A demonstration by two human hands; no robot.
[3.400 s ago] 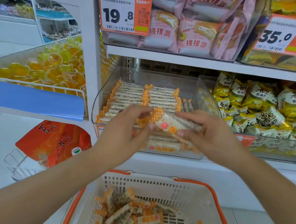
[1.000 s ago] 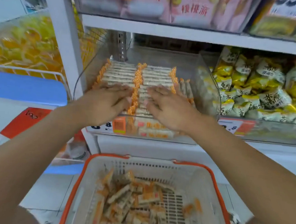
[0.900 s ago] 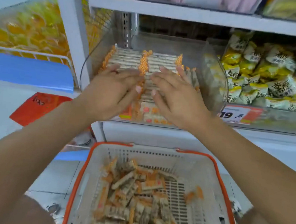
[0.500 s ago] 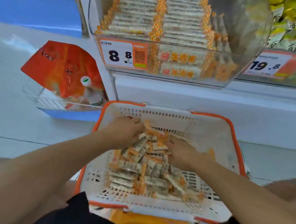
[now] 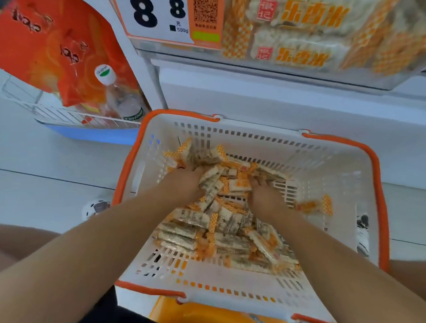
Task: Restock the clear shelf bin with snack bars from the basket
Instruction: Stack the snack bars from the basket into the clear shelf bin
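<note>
head view: left hand (image 5: 185,182) and right hand (image 5: 265,196) deep among snack bars (image 5: 227,228) in basket (image 5: 332,167); fingers buried, state impossible to tell.

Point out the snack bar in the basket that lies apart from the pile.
The lone snack bar right of the right hand, on the basket floor. The other bars are heaped together in the pile.
</note>
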